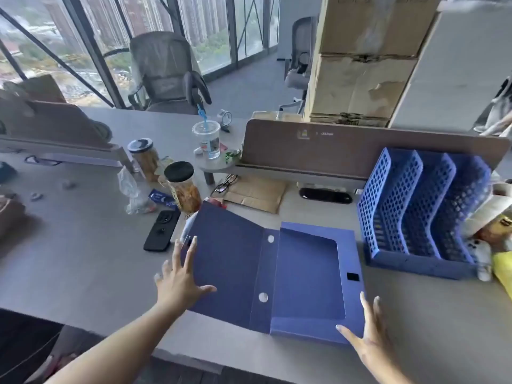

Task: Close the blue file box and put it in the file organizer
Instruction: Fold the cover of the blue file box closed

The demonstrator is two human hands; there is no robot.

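Observation:
The blue file box [307, 281] lies open and flat on the grey desk, its lid [227, 259] spread out to the left and its tray part on the right. My left hand [180, 278] hovers with fingers spread at the lid's left edge, thumb over the lid. My right hand [365, 333] is open at the box's near right corner, fingers beside its right wall. Neither hand grips anything. The blue mesh file organizer [415, 217] stands upright to the right of the box, its slots empty.
A black phone [160, 231] lies left of the lid. Two snack jars [184, 187], a plastic cup [207, 139], glasses [225, 182] and a brown envelope [257, 192] sit behind the box. A brown desk divider [360, 151] runs behind the organizer. Plush toys [493, 231] crowd the right.

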